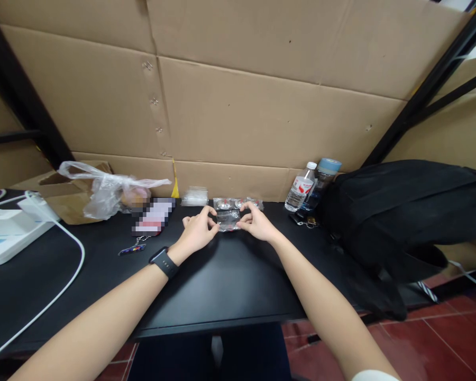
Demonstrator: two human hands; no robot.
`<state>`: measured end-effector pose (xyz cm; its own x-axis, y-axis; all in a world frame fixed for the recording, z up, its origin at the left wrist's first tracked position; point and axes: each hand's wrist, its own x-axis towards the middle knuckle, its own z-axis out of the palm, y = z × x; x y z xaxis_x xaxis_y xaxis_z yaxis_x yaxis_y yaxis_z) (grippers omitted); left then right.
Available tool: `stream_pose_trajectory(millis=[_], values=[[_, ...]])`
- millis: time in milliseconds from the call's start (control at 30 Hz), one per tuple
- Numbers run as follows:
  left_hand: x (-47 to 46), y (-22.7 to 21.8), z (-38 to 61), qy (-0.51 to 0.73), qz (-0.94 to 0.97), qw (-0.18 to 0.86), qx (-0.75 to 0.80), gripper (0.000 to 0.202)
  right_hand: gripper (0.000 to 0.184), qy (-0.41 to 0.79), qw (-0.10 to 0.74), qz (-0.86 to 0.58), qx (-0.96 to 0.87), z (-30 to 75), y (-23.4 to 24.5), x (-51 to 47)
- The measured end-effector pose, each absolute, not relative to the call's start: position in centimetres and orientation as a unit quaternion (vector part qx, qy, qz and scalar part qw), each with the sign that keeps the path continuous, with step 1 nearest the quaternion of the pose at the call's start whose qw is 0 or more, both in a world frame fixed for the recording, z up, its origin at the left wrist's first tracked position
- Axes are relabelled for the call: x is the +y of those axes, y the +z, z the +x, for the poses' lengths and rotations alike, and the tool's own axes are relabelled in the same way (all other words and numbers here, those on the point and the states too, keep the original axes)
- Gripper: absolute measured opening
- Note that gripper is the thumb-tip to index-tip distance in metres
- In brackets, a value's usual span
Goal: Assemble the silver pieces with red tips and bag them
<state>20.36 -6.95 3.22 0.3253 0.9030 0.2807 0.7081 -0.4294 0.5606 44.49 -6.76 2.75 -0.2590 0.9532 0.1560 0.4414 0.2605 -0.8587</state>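
Between my two hands is a small clear plastic bag [228, 218] with a hint of red along its lower edge. My left hand [198, 228], with a dark watch on the wrist, pinches its left side between thumb and fingers. On the opposite side my right hand [256, 222] grips the bag's right edge the same way. Just behind it, a row of small round items in clear wrappers [224, 203] lies against the cardboard. A stack of clear plastic bags [195, 196] sits to the left of that row.
A water bottle [300, 188], a blue-lidded bottle [321, 180] and a black backpack [396, 211] stand on the right. Keys [307, 222] lie near the bottles. Leftward are a knotted plastic bag [107, 193], a keychain [133, 247] and a power strip [11, 243] on the black desk [238, 291].
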Motion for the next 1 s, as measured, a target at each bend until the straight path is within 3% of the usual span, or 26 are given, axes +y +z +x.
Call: stream_pose_trajectory(millis=[333, 500, 633, 733, 833, 1000], values=[[-7.3, 2.3, 21.0, 0.263, 0.829, 0.108, 0.482, 0.018, 0.022, 0.216, 0.298, -0.504, -0.782, 44.0, 3.0, -7.3], [-7.4, 1.7, 21.1, 0.221, 0.860, 0.062, 0.456, 0.032, 0.026, 0.127, 0.232, -0.530, -0.806, 43.4, 2.7, -7.8], [-7.6, 1.5, 21.1, 0.217, 0.872, 0.033, 0.437, 0.025, 0.022, 0.067, 0.217, -0.509, -0.830, 43.3, 2.6, -8.1], [-7.6, 1.5, 21.1, 0.228, 0.879, 0.027, 0.418, 0.019, 0.034, 0.071, 0.197, -0.495, -0.843, 43.5, 2.4, -8.0], [-7.4, 1.5, 21.1, 0.229, 0.882, 0.028, 0.412, 0.016, 0.025, 0.097, 0.199, -0.496, -0.840, 43.6, 2.3, -7.6], [-6.7, 1.4, 20.9, 0.253, 0.860, 0.045, 0.440, 0.021, 0.016, 0.178, 0.270, -0.485, -0.813, 43.9, 2.7, -7.2]])
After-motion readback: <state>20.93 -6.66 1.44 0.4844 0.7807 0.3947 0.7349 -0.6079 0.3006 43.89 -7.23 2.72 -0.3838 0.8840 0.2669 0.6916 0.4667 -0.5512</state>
